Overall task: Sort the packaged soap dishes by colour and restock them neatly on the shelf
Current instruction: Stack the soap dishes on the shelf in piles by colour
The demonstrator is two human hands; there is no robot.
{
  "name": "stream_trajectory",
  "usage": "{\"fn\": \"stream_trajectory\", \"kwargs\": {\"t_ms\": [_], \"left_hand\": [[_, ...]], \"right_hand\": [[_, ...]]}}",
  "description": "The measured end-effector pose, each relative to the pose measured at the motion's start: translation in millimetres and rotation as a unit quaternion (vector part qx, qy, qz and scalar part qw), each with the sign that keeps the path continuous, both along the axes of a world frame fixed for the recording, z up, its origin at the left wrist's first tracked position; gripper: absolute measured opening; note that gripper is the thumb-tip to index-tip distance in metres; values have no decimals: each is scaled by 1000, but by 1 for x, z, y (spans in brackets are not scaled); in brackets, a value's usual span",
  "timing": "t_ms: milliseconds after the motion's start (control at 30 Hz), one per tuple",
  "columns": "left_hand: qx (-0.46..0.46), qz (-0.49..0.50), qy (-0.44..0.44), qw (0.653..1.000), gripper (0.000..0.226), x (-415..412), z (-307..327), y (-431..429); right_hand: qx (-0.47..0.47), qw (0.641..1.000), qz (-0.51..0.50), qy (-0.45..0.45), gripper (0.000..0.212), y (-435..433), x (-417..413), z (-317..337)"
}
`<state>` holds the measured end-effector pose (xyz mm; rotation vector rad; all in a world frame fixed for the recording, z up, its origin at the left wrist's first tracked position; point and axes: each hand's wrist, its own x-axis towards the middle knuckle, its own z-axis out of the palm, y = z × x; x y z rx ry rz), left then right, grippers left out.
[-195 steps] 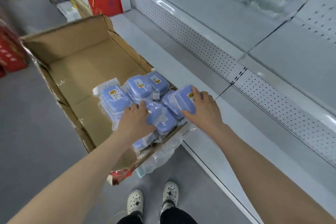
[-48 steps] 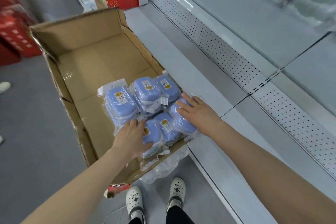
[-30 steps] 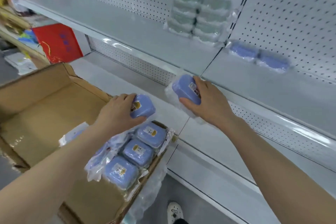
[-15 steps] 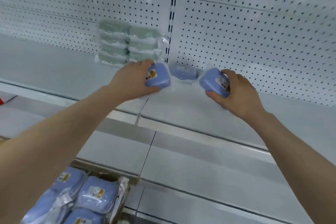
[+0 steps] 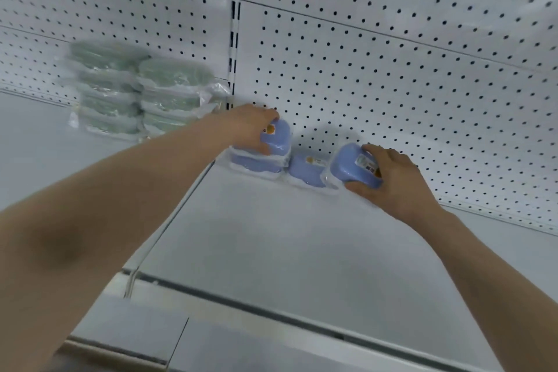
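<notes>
Left hand (image 5: 249,127) curled round a blue soap dish (image 5: 276,137) atop the bottom pack (image 5: 256,165), right hand (image 5: 395,181) clutching a tilted dish (image 5: 351,164) at three o'clock of the flat pack (image 5: 306,170), green stack (image 5: 136,93) at nine: slick wrap, so a sloppy release could slide the top one off!

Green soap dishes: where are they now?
Head view, left of centre: the green soap dishes are stacked at the back of the shelf against the pegboard, left of the blue soap dishes.

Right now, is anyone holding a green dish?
No, the green dishes sit on the shelf; left hand and right hand hold blue ones.
</notes>
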<state>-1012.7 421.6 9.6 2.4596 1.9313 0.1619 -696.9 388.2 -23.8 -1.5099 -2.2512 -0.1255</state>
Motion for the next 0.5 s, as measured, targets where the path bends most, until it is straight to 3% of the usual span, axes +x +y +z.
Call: {"fn": "stream_trajectory", "kwargs": {"t_ms": [200,367,500], "left_hand": [[48,-54,45,996,26,-12,-22,25],[45,-66,-6,997,49,-18,-43,24],[93,-71,-1,993,65,-20,-63,24]], "right_hand": [[5,999,39,-27,75,53,-32,3],[-71,994,77,-43,62,74,-62,-16],[-2,994,110,-29,59,76,-69,-33]]}}
